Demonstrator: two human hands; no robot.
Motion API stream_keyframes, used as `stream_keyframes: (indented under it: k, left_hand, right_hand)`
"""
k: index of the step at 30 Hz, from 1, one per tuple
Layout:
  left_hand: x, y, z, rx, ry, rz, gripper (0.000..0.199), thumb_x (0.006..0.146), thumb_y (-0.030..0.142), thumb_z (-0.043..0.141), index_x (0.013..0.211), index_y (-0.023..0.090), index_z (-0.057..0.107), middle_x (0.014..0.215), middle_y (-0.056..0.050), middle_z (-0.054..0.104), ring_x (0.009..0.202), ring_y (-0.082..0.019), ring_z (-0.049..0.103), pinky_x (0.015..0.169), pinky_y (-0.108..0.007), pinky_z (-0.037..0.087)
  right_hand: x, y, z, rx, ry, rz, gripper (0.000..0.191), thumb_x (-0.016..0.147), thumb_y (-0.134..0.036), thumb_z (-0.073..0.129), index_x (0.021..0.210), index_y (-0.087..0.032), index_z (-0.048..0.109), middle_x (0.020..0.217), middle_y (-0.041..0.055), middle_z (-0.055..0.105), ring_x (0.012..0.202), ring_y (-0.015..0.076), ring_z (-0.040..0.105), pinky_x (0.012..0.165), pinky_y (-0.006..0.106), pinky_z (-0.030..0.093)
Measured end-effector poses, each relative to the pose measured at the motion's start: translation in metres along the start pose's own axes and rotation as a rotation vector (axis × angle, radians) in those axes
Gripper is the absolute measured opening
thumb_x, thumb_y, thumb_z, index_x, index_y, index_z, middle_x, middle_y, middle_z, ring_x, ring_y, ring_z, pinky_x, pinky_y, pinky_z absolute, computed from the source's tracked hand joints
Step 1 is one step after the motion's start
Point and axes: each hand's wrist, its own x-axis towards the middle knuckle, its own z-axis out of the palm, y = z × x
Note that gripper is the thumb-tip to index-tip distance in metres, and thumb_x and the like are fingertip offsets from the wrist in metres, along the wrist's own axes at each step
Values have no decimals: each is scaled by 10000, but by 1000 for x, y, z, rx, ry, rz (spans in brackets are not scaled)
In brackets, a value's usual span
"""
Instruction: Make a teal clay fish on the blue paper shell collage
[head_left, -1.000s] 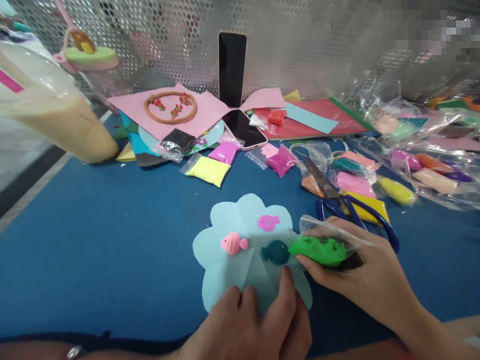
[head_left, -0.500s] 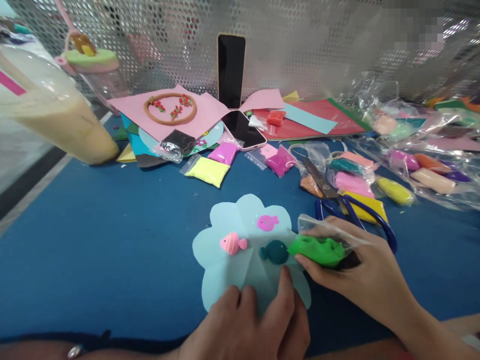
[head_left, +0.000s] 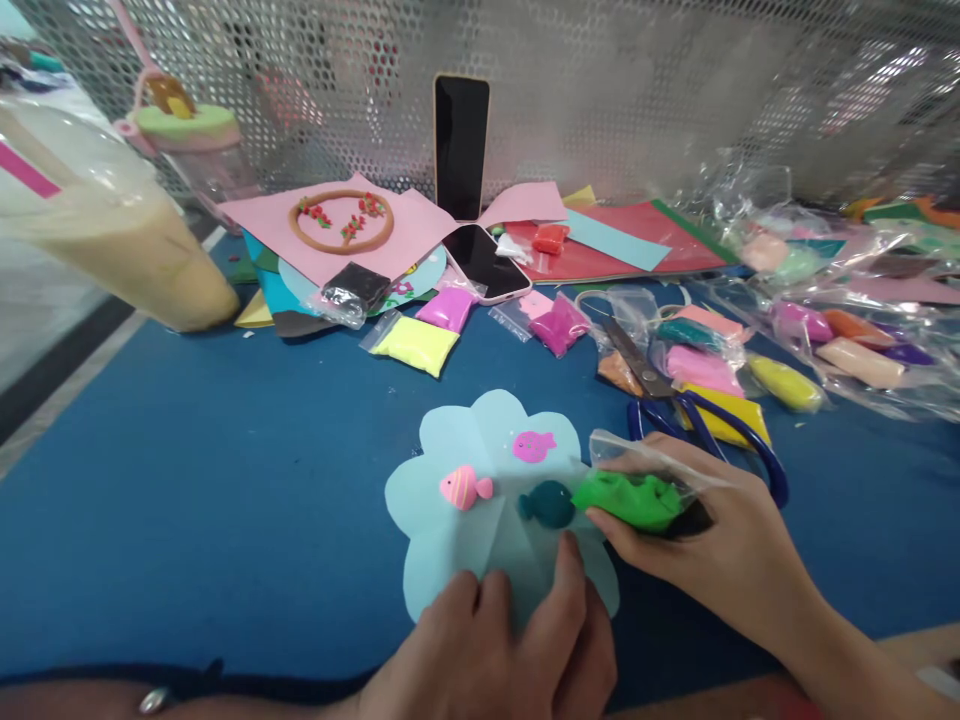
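My right hand [head_left: 720, 540] grips a clear plastic bag of green modelling clay [head_left: 630, 500] between thumb and fingers, over the right edge of the light blue flower-shaped paper [head_left: 435, 560]. Across the paper's near part rests my left hand [head_left: 517, 650], its index finger stretched out just below a dark teal clay fish [head_left: 550, 504]. Its other fingers are bent, and nothing shows in them. A pink striped clay fish [head_left: 463, 487] and a flat purple fish [head_left: 533, 446] also lie on the paper. The tip of the green clay comes close to the teal fish.
Blue-handled scissors [head_left: 652, 385] lie beyond my right hand among bagged clays [head_left: 705, 370]. Yellow [head_left: 415, 345] and magenta [head_left: 559, 325] packets lie behind the paper. A drink cup [head_left: 142, 250] stands at left; a phone [head_left: 460, 150] leans upright at the back.
My right hand and the green clay bag have shifted very slightly left in the view. Otherwise nothing visibly differs; my left hand stays on the paper.
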Motion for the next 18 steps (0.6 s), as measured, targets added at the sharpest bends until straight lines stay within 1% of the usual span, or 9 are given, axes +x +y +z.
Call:
stream_keyframes:
  k: [4, 7, 9, 11, 14, 16, 18]
  left_hand:
    - [3, -1, 0, 7, -28, -11, 355, 908, 184, 356, 1186, 228, 573, 1205, -47, 641, 452, -101, 562, 389, -262, 372]
    - [5, -2, -1, 10, -51, 2, 357, 901, 185, 363, 1194, 227, 562, 1228, -51, 625, 468, -106, 568, 402, -266, 378]
    - [5, -2, 0, 10, -50, 3, 351, 898, 200, 378, 1197, 230, 559, 1234, -52, 621, 476, -107, 567, 408, -270, 371]
    - [4, -1, 2, 11, -45, -7, 344, 897, 217, 399, 1202, 228, 558, 1239, -60, 618, 487, -106, 565, 419, -275, 360]
    - [1, 1, 8, -3, -11, -9, 341, 909, 237, 401, 1213, 232, 556, 1236, -61, 619, 480, -98, 539, 422, -287, 316]
    - [0, 2, 12, -21, 25, -17, 339, 935, 274, 362, 1203, 232, 565, 1222, -46, 627, 498, -105, 530, 430, -296, 294]
    - [0, 2, 14, -32, 74, -25, 341, 956, 309, 331, 1162, 228, 591, 1202, -28, 636, 569, -117, 539, 478, -294, 323]
  right_hand:
    - [-1, 1, -1, -22, -12, 11, 172, 718, -230, 670, 874, -243, 598, 813, 6, 685, 711, 170, 686, 561, 214, 521]
    - [-2, 2, -2, -40, 14, 10, 168, 716, -237, 669, 867, -244, 596, 816, 10, 687, 720, 176, 689, 541, 209, 515]
    - [-2, 2, -2, -27, 20, 10, 171, 713, -241, 673, 864, -247, 593, 816, 9, 688, 724, 178, 690, 536, 208, 512]
    - [-2, 2, -1, 0, -3, 19, 166, 714, -239, 674, 858, -248, 592, 808, 5, 687, 713, 176, 688, 551, 215, 515]
    - [-1, 0, -1, 22, -35, 38, 148, 718, -239, 667, 846, -247, 595, 799, 6, 687, 703, 183, 685, 576, 239, 522]
    - [-1, 0, -1, 13, -30, 53, 139, 715, -246, 666, 838, -246, 602, 807, 14, 692, 723, 200, 688, 578, 254, 524]
    - [-1, 1, -1, 4, -12, 68, 136, 708, -255, 668, 833, -246, 614, 820, 21, 695, 755, 218, 691, 581, 265, 526]
